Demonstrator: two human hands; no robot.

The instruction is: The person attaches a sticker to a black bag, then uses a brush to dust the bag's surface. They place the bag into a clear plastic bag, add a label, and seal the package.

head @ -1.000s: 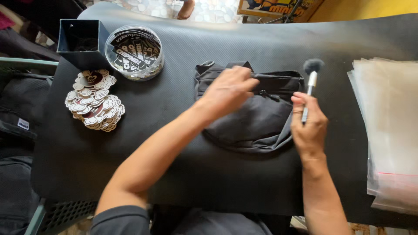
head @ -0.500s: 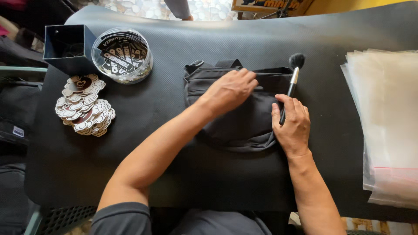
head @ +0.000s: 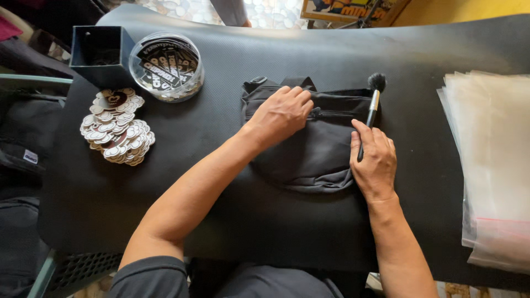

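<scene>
I see my left hand (head: 281,113) pressed flat on the upper part of the black pouch (head: 309,149), fingertips at the zipper line — it looks like a pinning hold that keeps the fabric from sliding, not a closed grip on anything. The pouch lies flat in the middle of the black desk (head: 232,209), its strap end pointing away from me. My right hand (head: 374,163) rests at the pouch's right edge with its grip closed around a slim makeup brush (head: 371,116); the handle runs under my index finger and the dark bristle head points away, just past the pouch's top corner.

Off to the left sit a fanned pile of round stickers (head: 116,132), a clear round tub of badges (head: 167,66) and a dark square box (head: 99,52) — all well apart from my hands. A stack of clear plastic bags (head: 491,160) lies near my right hand. Nothing stands between either hand and the pouch.
</scene>
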